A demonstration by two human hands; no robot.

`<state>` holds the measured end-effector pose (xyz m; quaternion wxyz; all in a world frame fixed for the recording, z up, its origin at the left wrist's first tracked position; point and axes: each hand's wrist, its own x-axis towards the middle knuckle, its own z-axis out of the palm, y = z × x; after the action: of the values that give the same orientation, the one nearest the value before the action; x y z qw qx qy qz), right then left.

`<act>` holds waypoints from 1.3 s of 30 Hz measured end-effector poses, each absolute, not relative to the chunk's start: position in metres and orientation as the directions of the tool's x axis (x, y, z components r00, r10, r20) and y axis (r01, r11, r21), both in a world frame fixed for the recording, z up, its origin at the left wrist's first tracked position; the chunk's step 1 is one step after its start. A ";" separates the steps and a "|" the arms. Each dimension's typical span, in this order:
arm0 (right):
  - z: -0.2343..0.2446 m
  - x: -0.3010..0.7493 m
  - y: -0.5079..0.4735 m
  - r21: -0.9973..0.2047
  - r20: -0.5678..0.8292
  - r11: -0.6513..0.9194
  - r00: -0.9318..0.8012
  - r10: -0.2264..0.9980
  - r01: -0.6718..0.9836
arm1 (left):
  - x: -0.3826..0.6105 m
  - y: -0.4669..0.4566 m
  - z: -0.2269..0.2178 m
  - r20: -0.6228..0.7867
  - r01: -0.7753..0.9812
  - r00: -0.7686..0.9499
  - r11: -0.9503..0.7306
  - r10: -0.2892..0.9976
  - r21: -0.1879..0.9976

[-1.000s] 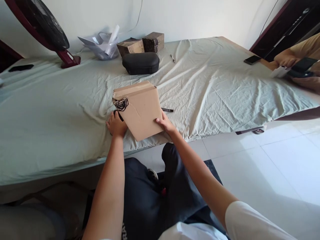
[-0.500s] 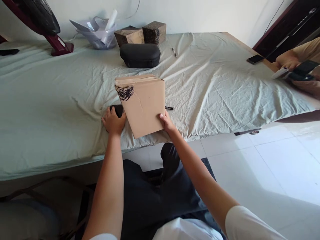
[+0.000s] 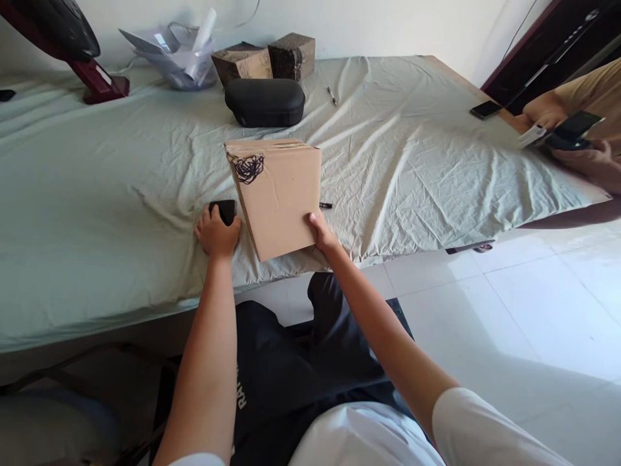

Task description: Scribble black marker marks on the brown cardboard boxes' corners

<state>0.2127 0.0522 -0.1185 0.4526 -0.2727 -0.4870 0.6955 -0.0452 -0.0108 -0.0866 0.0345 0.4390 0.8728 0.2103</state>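
My right hand (image 3: 322, 232) grips a brown cardboard box (image 3: 281, 200) by its lower right edge, thumb on the near face. The box is tilted over the front part of the cloth, with a black scribble on its upper left corner. To its left, my left hand (image 3: 217, 234) is closed around a flat black object (image 3: 225, 211), probably a phone, on the cloth. Fingers and thumb reach along its sides, and my palm hides its lower part. A black pen or marker (image 3: 326, 205) pokes out from behind the box on the right.
A black zip case (image 3: 264, 102) lies behind the box, with two patterned boxes (image 3: 291, 57) and a plastic basket (image 3: 191, 72) beyond. A dark red stand (image 3: 104, 87) rises at left. Another pen (image 3: 332, 96) and a phone (image 3: 485, 109) lie farther right, near another person's hands (image 3: 582, 155).
The cardboard box has tipped slightly, and a wider gap shows between it and my left hand. More of the black object is visible. The whole view has shifted a little.
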 end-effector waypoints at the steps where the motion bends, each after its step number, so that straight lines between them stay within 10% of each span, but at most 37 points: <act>1: -0.118 0.213 0.052 -0.925 0.065 -0.112 -0.441 0.895 -0.364 | -0.045 -0.011 -0.087 0.126 0.752 -0.613 0.527 0.780 0.397; 16: -0.118 0.209 0.057 -0.917 -0.090 -0.197 -0.301 0.950 -0.348 | -0.044 -0.009 -0.083 0.087 0.711 -0.644 0.552 0.760 0.435; 29: -0.105 0.202 0.056 -0.927 -0.120 -0.200 -0.254 0.960 -0.319 | -0.050 -0.007 -0.093 0.085 0.561 -0.685 0.450 0.724 0.695; 39: -0.099 0.191 0.050 -0.976 0.036 -0.045 -0.363 0.931 -0.213 | -0.073 0.007 -0.120 0.111 0.206 -0.545 0.004 0.831 0.978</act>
<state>0.1912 0.0496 -0.0989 0.4493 -0.3419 -0.5249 0.6370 -0.0729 0.0073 -0.1203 0.2673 0.3953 0.6563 0.5845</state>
